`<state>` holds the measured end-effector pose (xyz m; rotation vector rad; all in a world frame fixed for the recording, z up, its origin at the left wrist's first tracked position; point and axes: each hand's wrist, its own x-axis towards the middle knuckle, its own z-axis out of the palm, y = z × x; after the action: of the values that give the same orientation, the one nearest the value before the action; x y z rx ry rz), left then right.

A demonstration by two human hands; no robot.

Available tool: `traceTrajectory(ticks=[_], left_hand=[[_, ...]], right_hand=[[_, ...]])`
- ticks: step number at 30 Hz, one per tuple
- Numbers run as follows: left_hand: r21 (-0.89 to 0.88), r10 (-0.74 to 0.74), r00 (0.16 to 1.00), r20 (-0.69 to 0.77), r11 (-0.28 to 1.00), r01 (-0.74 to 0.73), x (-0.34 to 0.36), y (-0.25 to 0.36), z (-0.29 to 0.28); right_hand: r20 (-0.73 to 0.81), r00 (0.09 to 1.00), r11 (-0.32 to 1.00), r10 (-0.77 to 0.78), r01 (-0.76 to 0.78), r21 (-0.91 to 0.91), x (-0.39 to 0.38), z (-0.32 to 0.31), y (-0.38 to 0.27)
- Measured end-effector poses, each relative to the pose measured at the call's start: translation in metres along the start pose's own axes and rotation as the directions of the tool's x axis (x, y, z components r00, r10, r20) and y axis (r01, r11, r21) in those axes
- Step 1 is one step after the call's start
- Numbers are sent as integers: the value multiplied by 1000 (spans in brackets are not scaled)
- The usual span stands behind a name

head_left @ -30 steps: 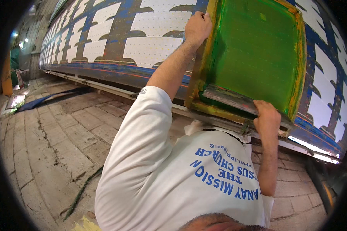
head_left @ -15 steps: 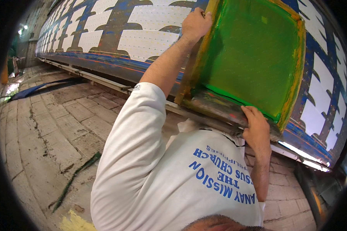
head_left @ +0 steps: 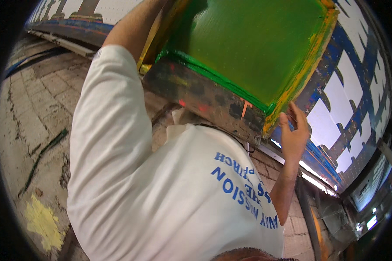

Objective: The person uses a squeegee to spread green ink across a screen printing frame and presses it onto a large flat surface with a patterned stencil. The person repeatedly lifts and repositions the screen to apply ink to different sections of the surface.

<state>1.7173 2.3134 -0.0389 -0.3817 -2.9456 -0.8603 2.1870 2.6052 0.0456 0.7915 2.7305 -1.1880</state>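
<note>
Counter (head_left: 361, 82): long, runs from upper left to far right and carries white cloth printed with a repeating blue pattern. Brick floor (head_left: 35, 108) lies below it on the person's left, stained and dark-streaked.

Person: white T-shirt (head_left: 161, 182) with blue lettering fills the lower middle of the view.

Screen frame (head_left: 257, 48): green mesh in a wooden surround smeared with yellow, green and dark paint. It sits above the person's chest at the counter's near edge. Its near rail is tipped toward the camera and seems lifted clear of the cloth, though I cannot tell whether the far side touches.

Left hand: the arm reaches up along the frame's left side and the hand passes out of view at the top, so its grip is unknown.

Right hand (head_left: 294, 130): at the frame's near right corner, fingers (head_left: 301, 116) curled round the yellow-stained edge and gripping it.

Yellow paint patch (head_left: 41, 222) on the floor, lower left.

Judgement: the frame is being lifted off the cloth. Setting it down anywhere calls for level handling and square alignment with the printed pattern.

Against half a second ago, the frame is closer and steeper. The left hand, then visible on the far left rail, is gone from view. The right hand has shifted from the near rail to the corner.
</note>
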Motion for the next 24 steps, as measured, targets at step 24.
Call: traceTrajectory(ticks=[24], left_hand=[[-87, -13, 996, 92, 996, 21, 13, -29, 7]], right_hand=[[-173, 972, 976, 160, -182, -122, 29, 28, 51]])
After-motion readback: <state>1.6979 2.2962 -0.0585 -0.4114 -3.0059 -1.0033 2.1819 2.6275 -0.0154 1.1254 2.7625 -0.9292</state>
